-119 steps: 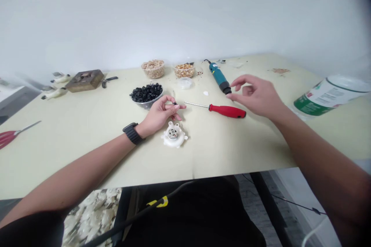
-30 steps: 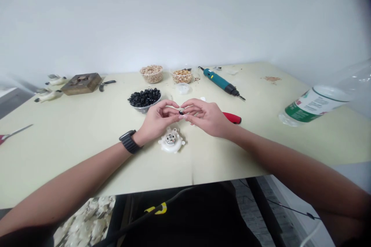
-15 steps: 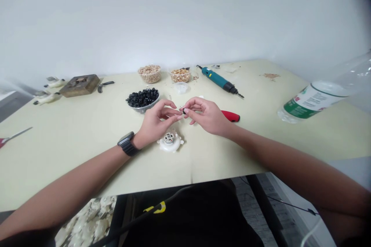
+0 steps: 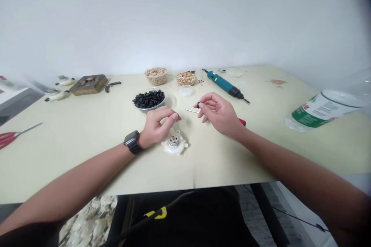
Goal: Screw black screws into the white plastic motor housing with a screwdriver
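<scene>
Black, tiny and probably light, the small part (image 4: 198, 105) sits pinched at the right hand's (image 4: 218, 115) fingertips, best held by its sides, while the half-closed left hand (image 4: 156, 129) rests just beside the white plastic housing (image 4: 174, 142).

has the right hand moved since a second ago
Yes: the right hand, with a small black piece at its fingertips, has moved rightward, farther from the white plastic part on the table.

Black pieces (image 4: 148, 99), teal electric screwdriver (image 4: 222, 82), red screwdriver handle (image 4: 242, 122), white plastic fitting (image 4: 167, 146)
</scene>
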`<state>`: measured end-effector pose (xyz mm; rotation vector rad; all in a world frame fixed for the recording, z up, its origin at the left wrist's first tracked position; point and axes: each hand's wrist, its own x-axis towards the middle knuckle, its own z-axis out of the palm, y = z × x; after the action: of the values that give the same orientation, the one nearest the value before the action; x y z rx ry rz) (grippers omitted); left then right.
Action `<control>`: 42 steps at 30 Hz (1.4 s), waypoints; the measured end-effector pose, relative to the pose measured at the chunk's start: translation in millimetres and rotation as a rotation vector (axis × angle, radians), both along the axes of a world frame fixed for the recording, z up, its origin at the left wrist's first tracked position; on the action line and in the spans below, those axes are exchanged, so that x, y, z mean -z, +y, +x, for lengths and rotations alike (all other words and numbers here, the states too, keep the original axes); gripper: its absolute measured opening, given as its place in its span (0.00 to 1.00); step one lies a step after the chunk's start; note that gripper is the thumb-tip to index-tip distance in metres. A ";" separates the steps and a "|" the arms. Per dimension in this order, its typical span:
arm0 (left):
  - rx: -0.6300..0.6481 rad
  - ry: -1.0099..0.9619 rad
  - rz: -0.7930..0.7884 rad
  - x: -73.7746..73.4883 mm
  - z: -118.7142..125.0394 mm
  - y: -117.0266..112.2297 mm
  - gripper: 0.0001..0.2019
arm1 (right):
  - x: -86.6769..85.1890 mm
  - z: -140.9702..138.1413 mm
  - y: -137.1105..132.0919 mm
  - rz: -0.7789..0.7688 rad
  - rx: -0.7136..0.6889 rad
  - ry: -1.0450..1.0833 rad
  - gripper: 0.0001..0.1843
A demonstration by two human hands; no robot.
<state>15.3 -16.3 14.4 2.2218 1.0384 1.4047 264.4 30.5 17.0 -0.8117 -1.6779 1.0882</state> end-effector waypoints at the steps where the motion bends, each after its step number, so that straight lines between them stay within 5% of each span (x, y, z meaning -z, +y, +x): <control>1: 0.000 -0.001 -0.006 1.1 -0.1 1.5 0.21 | 0.6 0.1 0.2 0.002 0.002 -0.002 0.19; 16: -0.044 -0.100 -0.286 9.0 4.0 6.0 0.29 | -0.3 3.1 0.1 0.074 0.028 -0.056 0.15; 42: -0.077 -0.186 -0.421 13.9 6.3 11.9 0.32 | 7.4 3.0 3.3 0.031 0.014 -0.125 0.13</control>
<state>21.6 -4.4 0.5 1.7353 1.2311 1.2545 267.4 33.8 9.6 -0.8855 -1.7857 1.0168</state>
